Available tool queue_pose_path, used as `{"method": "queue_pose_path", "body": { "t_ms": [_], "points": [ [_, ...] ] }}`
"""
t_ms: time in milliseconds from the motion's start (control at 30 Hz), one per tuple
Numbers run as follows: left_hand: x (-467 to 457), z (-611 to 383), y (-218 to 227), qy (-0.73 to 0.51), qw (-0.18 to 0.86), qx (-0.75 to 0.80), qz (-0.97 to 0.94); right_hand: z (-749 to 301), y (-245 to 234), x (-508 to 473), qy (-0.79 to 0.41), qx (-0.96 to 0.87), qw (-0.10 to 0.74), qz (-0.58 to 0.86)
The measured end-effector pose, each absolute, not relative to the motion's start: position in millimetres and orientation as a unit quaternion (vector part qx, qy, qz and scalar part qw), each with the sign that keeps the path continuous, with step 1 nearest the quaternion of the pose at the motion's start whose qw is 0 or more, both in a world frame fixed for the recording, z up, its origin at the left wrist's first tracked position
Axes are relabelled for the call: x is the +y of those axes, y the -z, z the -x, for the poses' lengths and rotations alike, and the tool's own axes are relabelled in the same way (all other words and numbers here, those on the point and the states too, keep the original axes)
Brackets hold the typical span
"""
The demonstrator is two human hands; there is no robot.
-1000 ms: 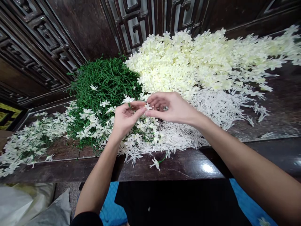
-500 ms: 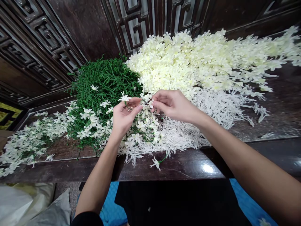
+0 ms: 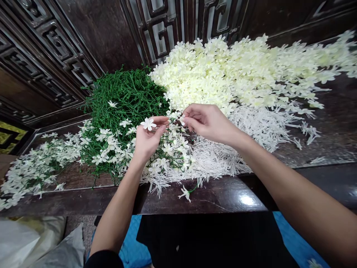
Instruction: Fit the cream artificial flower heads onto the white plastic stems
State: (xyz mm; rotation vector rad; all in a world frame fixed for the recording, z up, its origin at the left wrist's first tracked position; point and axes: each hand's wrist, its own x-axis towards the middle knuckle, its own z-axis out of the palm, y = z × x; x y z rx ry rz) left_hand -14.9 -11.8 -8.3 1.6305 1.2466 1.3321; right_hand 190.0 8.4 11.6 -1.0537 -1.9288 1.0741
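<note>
My left hand [image 3: 150, 136] is closed in a pinch around an artificial flower stem, with a white blossom [image 3: 148, 124] showing over the back of the thumb and forefinger. Just right of it, my right hand [image 3: 205, 121] pinches a small white artificial flower [image 3: 182, 120] between thumb and fingertips. Both hands are above assembled white flowers on green stems [image 3: 169, 149]. Behind the left hand lies a heap of green plastic stems [image 3: 125, 93]. A large mound of loose cream-white petals [image 3: 223, 74] rises behind the right hand, and thin white stamen pieces [image 3: 220, 158] spread beneath its wrist.
The dark wooden bench [image 3: 329, 137] carries all the piles, with a carved wooden back [image 3: 111, 33] behind. More finished white flowers [image 3: 41, 163] lie at the left. One flower [image 3: 185, 193] sits on the front edge. Pale sacks [image 3: 33, 242] stand on the floor below left.
The blossom at my left hand has turned to face upward. My right hand has shifted slightly right with its small flower, widening the gap between the hands a little.
</note>
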Motion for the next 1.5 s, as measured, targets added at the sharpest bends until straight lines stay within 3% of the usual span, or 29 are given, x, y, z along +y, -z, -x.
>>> {"method": "queue_pose_path", "body": {
  "t_ms": [633,933,1500],
  "points": [
    [-13.1,13.3,6.5,-0.454,0.317,0.484,-0.677,-189.0,-10.3,7.1,-0.405,-0.775,0.299,0.382],
    [-14.5,15.9,9.0,-0.428,0.166,0.457,-0.762,-187.0,-8.9,5.2,-0.417,-0.776,0.278,0.384],
    [-16.9,18.6,12.0,-0.429,0.082,0.415,-0.798,-183.6,-6.8,1.7,-0.442,-0.757,0.325,0.356]
  ]
}}
